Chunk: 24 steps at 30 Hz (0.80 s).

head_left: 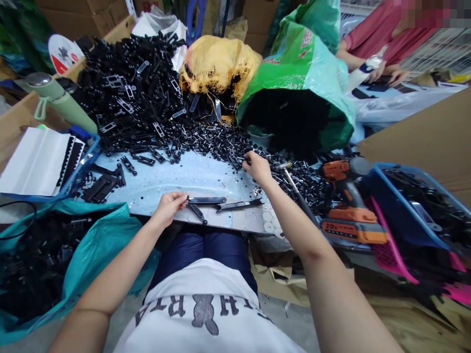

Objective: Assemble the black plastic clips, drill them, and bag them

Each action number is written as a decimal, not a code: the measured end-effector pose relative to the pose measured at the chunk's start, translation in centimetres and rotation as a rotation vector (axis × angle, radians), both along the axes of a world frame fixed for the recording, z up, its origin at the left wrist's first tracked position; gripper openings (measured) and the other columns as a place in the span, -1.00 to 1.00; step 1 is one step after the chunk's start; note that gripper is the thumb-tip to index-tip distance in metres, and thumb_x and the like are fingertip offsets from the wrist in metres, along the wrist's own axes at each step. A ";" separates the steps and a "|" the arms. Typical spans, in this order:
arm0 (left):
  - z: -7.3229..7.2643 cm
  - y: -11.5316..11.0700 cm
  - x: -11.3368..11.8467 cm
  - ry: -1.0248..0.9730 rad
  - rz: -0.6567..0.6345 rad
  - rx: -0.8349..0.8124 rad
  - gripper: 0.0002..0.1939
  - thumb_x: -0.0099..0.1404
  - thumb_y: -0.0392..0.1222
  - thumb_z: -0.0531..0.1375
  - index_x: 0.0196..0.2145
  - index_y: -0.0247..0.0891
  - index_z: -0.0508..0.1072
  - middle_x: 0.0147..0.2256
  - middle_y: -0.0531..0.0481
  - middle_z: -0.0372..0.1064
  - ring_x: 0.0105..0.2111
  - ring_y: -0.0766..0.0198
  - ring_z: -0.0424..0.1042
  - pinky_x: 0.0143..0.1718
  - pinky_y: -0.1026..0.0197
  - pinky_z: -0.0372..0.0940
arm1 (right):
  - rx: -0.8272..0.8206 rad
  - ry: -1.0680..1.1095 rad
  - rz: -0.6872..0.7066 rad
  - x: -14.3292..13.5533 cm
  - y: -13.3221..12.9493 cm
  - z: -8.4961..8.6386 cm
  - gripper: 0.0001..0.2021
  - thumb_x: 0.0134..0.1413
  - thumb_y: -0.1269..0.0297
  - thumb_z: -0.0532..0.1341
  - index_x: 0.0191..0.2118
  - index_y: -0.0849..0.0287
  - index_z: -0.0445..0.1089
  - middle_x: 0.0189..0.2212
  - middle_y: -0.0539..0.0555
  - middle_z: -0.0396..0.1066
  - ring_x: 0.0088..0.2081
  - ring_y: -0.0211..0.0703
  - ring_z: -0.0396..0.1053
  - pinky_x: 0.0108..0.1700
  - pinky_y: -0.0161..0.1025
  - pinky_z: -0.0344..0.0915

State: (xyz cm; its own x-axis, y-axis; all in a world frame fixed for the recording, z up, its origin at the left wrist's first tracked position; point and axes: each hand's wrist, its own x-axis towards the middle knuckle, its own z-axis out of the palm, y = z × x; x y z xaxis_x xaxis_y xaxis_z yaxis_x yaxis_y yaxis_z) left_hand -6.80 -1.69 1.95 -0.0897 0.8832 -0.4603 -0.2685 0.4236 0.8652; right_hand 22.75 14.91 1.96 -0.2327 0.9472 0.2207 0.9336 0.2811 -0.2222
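My left hand, at the table's front edge, pinches the end of a flat black bar that points right. A shorter black arm slants down from that same end; I cannot tell whether the two are joined. Just to the right, a second black bar with a forked end lies on the table edge. My right hand is at the near side of a heap of small black-headed bolts. Its fingers are closed together, and whatever is between them is too small to make out.
Black brackets are heaped at the back left. A yellow sack and a green bag lie behind the bolts. On the right are a hammer, an orange cordless drill and a blue basket. A co-worker's hands are beyond.
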 end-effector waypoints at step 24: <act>-4.0 -1.0 -0.6 1.431 -0.423 1.106 -0.69 0.33 -0.35 -0.07 -0.07 -0.36 0.37 -0.47 -0.13 0.36 -0.41 0.20 0.37 -0.35 0.11 0.28 | -0.310 0.172 0.557 -4.0 -10.1 4.2 -0.89 0.01 0.47 0.18 -0.37 0.25 0.46 -0.41 0.10 0.42 -0.41 -0.24 0.36 -0.29 -0.30 0.29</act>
